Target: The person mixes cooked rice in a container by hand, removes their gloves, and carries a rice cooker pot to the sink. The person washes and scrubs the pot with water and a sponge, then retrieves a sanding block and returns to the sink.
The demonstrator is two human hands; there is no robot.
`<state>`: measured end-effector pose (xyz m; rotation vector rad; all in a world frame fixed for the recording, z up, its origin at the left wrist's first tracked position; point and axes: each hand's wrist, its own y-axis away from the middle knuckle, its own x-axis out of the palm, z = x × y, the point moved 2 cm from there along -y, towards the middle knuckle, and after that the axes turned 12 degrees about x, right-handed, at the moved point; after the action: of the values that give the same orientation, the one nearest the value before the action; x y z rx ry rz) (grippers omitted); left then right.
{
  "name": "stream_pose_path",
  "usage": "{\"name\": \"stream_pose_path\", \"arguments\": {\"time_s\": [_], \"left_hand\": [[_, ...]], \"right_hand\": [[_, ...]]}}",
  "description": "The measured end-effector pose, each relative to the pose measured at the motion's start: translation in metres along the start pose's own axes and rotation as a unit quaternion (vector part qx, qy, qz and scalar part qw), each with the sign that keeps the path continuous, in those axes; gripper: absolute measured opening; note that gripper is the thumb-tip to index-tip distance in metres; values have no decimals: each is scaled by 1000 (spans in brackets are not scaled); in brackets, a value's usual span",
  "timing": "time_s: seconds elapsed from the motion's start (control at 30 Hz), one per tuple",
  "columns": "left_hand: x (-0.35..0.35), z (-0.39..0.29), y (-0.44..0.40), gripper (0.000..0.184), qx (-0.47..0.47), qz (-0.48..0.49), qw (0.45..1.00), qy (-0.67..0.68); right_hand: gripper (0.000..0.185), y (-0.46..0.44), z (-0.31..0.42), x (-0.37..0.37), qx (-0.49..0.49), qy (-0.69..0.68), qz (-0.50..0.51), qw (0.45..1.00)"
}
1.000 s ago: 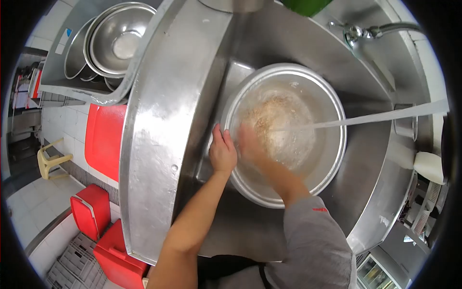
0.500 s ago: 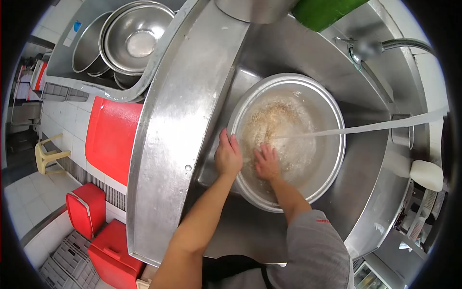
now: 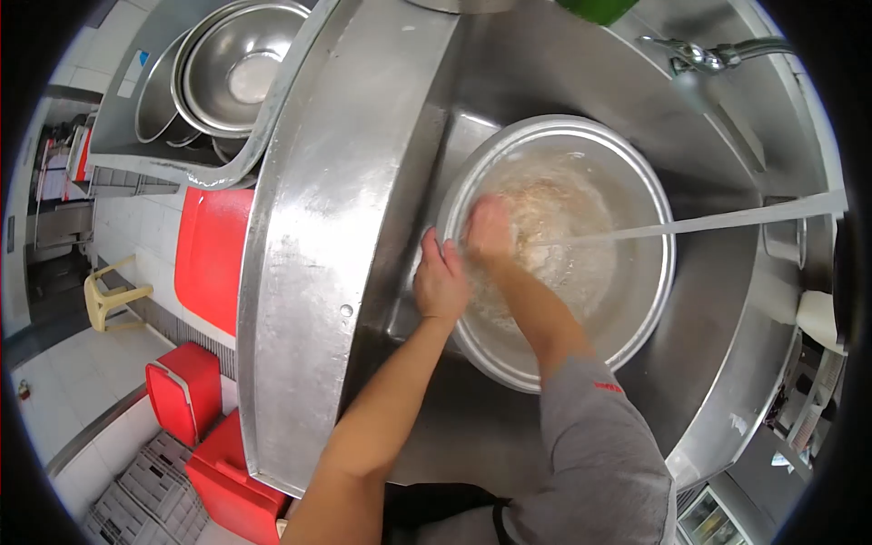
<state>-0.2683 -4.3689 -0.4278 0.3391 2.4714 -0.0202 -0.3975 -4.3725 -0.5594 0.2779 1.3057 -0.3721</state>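
A large round metal pot (image 3: 661,195) stands in the steel sink with cloudy water in it. Pale tan bits swirl in the water (image 3: 568,263); their kind is too blurred to tell. On the pot's left side, my left hand (image 3: 443,286) grips the rim. My right hand (image 3: 490,227) is inside the pot at the water, near its left wall, its fingers smeared by motion. From the right, a stream of water (image 3: 727,221) pours into the middle of the pot.
The steel sink (image 3: 436,427) surrounds the pot, with a broad ledge (image 3: 304,236) on the left. A tap (image 3: 718,59) is at upper right. Metal bowls (image 3: 241,73) sit in a grey tub (image 3: 204,171). Red containers (image 3: 186,386) and a stool (image 3: 109,295) stand on the floor.
My right hand has swept up and left through the water toward the pot's left wall. My left hand stays at the rim. The view has shifted slightly.
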Motion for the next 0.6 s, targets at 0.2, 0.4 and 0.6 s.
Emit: {"name": "stream_pose_path", "arguments": {"time_s": [0.2, 0.4, 0.6], "left_hand": [[0, 4, -4, 42, 31, -12, 999, -11], [-4, -3, -4, 37, 0, -6, 1000, -10], [-3, 3, -2, 39, -4, 0, 1000, -2]], "right_hand": [[39, -13, -28, -14, -119, -7, 118, 986], [48, -56, -138, -7, 356, 43, -152, 921], [43, -75, -113, -39, 493, 65, -58, 866]]}}
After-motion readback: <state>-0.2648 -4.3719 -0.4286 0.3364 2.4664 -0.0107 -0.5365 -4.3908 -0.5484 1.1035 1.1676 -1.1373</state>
